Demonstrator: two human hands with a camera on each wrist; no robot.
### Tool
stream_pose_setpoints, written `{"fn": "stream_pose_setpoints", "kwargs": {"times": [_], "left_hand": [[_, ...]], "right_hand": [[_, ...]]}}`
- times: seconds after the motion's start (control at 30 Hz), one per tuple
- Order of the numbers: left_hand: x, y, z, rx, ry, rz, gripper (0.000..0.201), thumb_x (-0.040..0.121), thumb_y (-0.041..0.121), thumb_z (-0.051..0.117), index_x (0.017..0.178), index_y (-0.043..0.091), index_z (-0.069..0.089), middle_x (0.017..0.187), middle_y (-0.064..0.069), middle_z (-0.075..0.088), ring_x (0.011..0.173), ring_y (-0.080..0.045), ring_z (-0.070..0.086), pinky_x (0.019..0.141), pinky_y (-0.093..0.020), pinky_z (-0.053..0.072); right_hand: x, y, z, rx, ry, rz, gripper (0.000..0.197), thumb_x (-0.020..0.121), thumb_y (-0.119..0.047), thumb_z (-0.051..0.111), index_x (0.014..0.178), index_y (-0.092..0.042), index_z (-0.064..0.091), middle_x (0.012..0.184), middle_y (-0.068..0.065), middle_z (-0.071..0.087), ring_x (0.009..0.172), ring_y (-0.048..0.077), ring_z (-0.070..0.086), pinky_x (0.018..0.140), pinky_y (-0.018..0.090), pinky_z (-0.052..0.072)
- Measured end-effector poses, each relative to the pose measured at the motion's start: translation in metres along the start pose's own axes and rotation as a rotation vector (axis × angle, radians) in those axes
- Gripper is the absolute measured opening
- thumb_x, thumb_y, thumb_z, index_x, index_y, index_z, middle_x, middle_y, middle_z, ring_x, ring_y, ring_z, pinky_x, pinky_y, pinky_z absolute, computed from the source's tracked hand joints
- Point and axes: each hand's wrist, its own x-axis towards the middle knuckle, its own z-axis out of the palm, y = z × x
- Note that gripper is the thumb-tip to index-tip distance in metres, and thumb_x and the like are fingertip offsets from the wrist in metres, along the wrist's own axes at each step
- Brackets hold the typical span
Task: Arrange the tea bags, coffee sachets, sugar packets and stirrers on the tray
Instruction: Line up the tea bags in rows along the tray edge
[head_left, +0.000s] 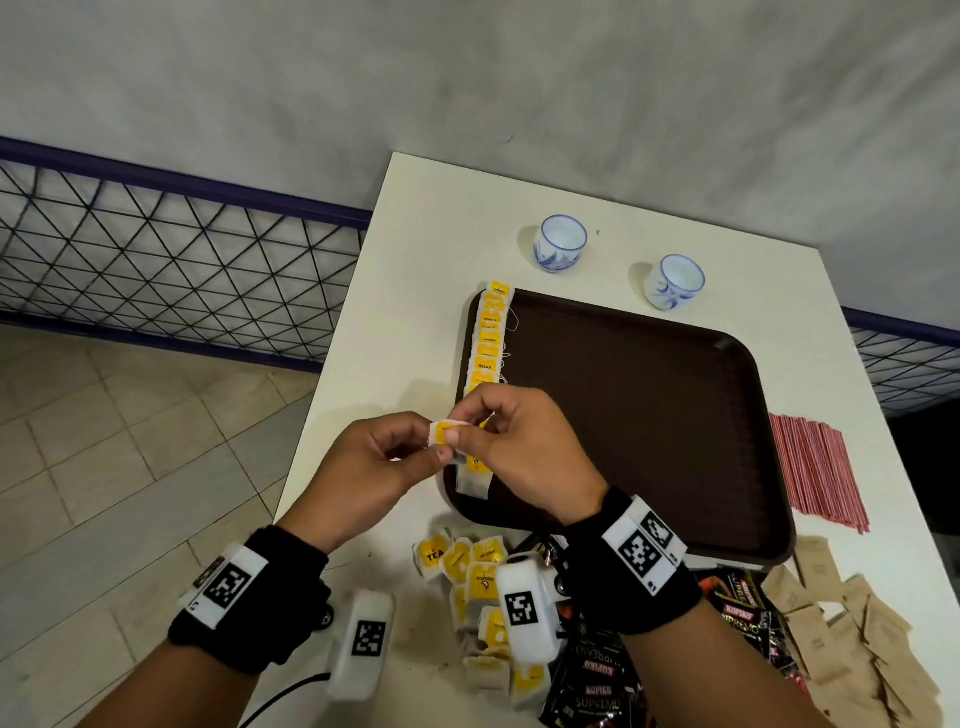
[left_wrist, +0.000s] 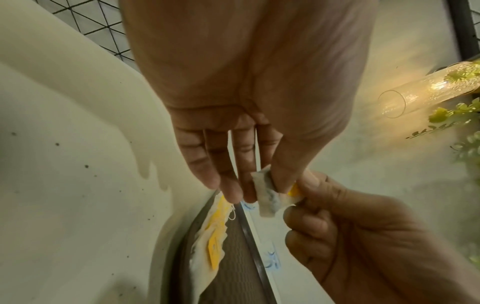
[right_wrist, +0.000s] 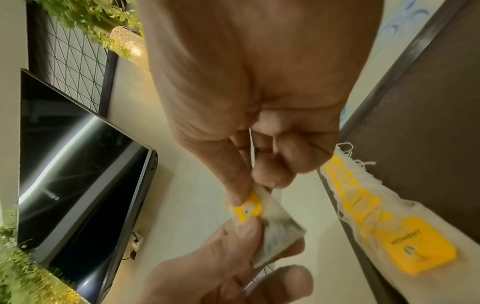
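Observation:
Both hands pinch one tea bag (head_left: 444, 431) with a yellow tag, held above the brown tray's (head_left: 649, 415) near-left corner. My left hand (head_left: 441, 453) takes it from the left between thumb and fingers, my right hand (head_left: 467, 423) from the right. In the left wrist view the left hand (left_wrist: 267, 185) holds the tea bag's (left_wrist: 267, 199) paper; in the right wrist view the right hand (right_wrist: 253, 189) pinches the tag end of the tea bag (right_wrist: 275, 224). A row of tea bags (head_left: 488, 343) overlaps along the tray's left edge.
On the white table, loose tea bags (head_left: 462, 566) lie in a pile at the front, with black coffee sachets (head_left: 597, 680) beside them and brown sugar packets (head_left: 852, 634) at the right. Red stirrers (head_left: 815, 467) lie right of the tray. Two cups (head_left: 563, 241) (head_left: 675, 280) stand behind it.

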Motion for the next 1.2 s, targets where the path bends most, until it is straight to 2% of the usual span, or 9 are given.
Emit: {"fn": "stream_pose_setpoints", "kwargs": {"times": [0.17,0.33,0.47,0.53,0.63,0.73,0.87,1.07,1.2], "left_hand": [[0.002,-0.004,0.0,0.014,0.015,-0.03,0.015,0.09,0.008,0.074,0.092,0.022,0.077,0.09,-0.004,0.078,0.081,-0.013,0.07,0.071,-0.022,0.051],[0.004,-0.011,-0.004,0.047,0.09,-0.098,0.013,0.094,0.01,0.067,0.087,0.016,0.076,0.081,-0.004,0.077,0.074,-0.014,0.071,0.064,-0.019,0.052],[0.006,-0.021,-0.009,0.103,0.061,-0.154,0.034,0.095,-0.008,0.053,0.09,0.018,0.074,0.081,-0.006,0.076,0.072,-0.018,0.071,0.065,-0.027,0.051],[0.009,-0.028,-0.01,0.161,0.047,-0.17,0.045,0.089,-0.015,0.048,0.088,0.022,0.074,0.086,-0.003,0.075,0.073,-0.017,0.073,0.066,-0.027,0.05],[0.011,-0.03,-0.006,0.223,0.031,-0.18,0.028,0.091,0.002,0.064,0.089,0.029,0.072,0.085,0.001,0.074,0.072,-0.012,0.072,0.067,-0.025,0.053],[0.013,-0.033,0.0,0.302,0.019,-0.168,0.014,0.089,0.021,0.075,0.093,0.033,0.07,0.086,0.005,0.074,0.077,-0.007,0.07,0.076,-0.023,0.056],[0.015,-0.034,0.004,0.326,-0.003,-0.149,0.012,0.087,0.025,0.077,0.092,0.032,0.07,0.086,0.011,0.075,0.082,-0.003,0.069,0.079,-0.021,0.055],[0.017,-0.037,0.005,0.353,-0.03,-0.124,0.015,0.084,0.021,0.08,0.09,0.032,0.071,0.084,0.019,0.073,0.082,-0.001,0.069,0.075,-0.014,0.051],[0.017,-0.038,0.005,0.359,-0.044,-0.144,0.013,0.085,0.024,0.08,0.09,0.032,0.071,0.086,0.024,0.071,0.083,0.0,0.067,0.073,-0.012,0.05]], "right_hand": [[0.004,0.0,-0.014,-0.1,-0.015,-0.002,0.008,0.083,-0.011,0.077,0.084,-0.017,0.074,0.081,0.0,0.072,0.067,0.014,0.064,0.066,0.036,0.057],[0.022,0.002,-0.053,-0.125,0.067,0.056,0.008,0.083,-0.004,0.076,0.081,-0.01,0.07,0.064,0.003,0.071,0.055,0.016,0.065,0.053,0.022,0.048],[0.056,0.018,-0.086,-0.288,0.041,0.156,0.017,0.085,-0.003,0.07,0.078,-0.016,0.065,0.063,0.008,0.072,0.068,0.041,0.07,0.062,0.044,0.057],[0.072,0.021,-0.098,-0.348,-0.008,0.194,0.016,0.087,0.001,0.067,0.08,-0.013,0.063,0.067,0.012,0.072,0.068,0.04,0.07,0.063,0.042,0.058],[0.097,0.019,-0.109,-0.364,-0.115,0.263,0.006,0.09,0.002,0.065,0.089,-0.004,0.063,0.078,0.022,0.072,0.07,0.029,0.071,0.058,0.031,0.056],[0.124,0.022,-0.115,-0.427,-0.178,0.303,0.006,0.088,-0.002,0.068,0.092,-0.006,0.066,0.072,0.011,0.074,0.066,0.017,0.071,0.055,0.026,0.05],[0.153,0.028,-0.116,-0.49,-0.254,0.349,0.008,0.086,-0.002,0.069,0.087,-0.01,0.066,0.063,-0.001,0.071,0.062,0.012,0.068,0.053,0.025,0.043],[0.179,0.036,-0.12,-0.493,-0.136,0.298,0.01,0.085,0.0,0.065,0.084,-0.01,0.066,0.075,0.012,0.073,0.065,0.015,0.071,0.057,0.025,0.056],[0.194,0.038,-0.122,-0.452,-0.039,0.269,0.012,0.086,0.003,0.06,0.085,-0.008,0.065,0.072,0.015,0.073,0.069,0.025,0.075,0.066,0.035,0.062]]}}
